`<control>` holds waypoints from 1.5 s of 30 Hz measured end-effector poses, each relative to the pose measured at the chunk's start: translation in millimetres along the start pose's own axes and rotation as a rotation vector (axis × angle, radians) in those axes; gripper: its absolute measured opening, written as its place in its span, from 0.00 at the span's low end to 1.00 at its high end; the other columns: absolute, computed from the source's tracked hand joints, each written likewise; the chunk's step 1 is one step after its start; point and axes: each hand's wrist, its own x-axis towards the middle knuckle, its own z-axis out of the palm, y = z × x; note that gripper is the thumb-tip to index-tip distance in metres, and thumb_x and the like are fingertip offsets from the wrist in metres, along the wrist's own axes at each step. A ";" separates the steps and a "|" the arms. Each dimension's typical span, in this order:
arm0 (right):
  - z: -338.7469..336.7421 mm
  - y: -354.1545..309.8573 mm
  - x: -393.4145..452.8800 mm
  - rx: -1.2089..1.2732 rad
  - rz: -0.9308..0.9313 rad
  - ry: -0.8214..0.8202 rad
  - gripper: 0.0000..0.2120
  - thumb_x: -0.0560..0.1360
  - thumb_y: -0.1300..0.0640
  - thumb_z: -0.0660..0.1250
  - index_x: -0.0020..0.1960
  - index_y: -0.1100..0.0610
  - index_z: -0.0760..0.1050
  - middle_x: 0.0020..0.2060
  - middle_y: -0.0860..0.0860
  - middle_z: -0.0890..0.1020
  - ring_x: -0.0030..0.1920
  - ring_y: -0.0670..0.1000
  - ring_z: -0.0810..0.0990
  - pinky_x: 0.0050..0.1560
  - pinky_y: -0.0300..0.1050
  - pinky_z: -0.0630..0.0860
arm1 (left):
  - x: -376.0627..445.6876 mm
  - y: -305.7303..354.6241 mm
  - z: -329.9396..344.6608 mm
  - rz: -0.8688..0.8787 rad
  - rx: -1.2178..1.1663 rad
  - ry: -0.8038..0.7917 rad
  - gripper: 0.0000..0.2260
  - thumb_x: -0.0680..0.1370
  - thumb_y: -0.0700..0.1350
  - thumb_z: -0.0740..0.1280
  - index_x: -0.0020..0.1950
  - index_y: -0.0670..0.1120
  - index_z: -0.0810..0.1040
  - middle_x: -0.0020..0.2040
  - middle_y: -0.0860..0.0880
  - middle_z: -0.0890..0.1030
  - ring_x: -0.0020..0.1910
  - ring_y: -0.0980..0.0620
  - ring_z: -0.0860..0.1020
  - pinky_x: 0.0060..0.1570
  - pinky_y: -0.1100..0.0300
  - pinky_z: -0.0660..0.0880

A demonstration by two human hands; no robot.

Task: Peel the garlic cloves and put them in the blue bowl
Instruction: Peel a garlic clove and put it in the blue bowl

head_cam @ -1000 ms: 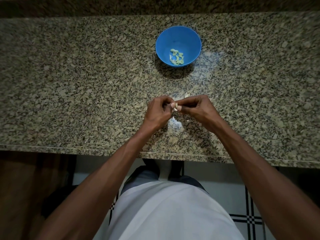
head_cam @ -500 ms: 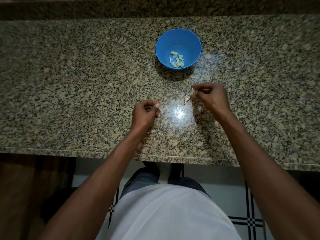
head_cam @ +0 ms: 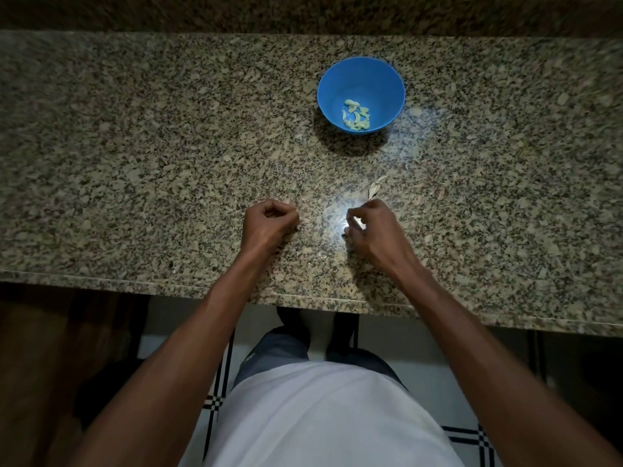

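The blue bowl (head_cam: 360, 79) stands on the far middle of the granite counter with several peeled garlic cloves (head_cam: 356, 119) in its bottom. My left hand (head_cam: 269, 222) rests near the front edge, its fingers curled tight round a garlic clove that stays hidden inside them. My right hand (head_cam: 372, 229) hovers just to the right, fingers curled, thumb against the fingertips. A pale sliver shows there; whether it is nail or peel is unclear. A strip of garlic skin (head_cam: 375, 188) lies on the counter just beyond my right hand.
The speckled granite counter (head_cam: 151, 163) runs the full width, with its front edge (head_cam: 303, 294) close to my body. A raised granite ledge (head_cam: 303, 15) borders the back. A bright light reflection sits between my hands.
My hands pulled apart. The right hand carried the peeled skin to the right, left it on the counter, and came back toward the left hand.
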 end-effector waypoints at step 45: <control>95.0 -42.0 -43.9 -0.381 -0.443 -0.064 0.08 0.74 0.64 0.74 0.53 0.62 0.80 0.49 0.57 0.79 0.49 0.55 0.75 0.42 0.44 0.69 | -56.5 -90.3 -105.5 0.111 -0.231 0.311 0.02 0.76 0.39 0.75 0.45 0.43 0.84 0.47 0.45 0.86 0.49 0.46 0.85 0.51 0.52 0.83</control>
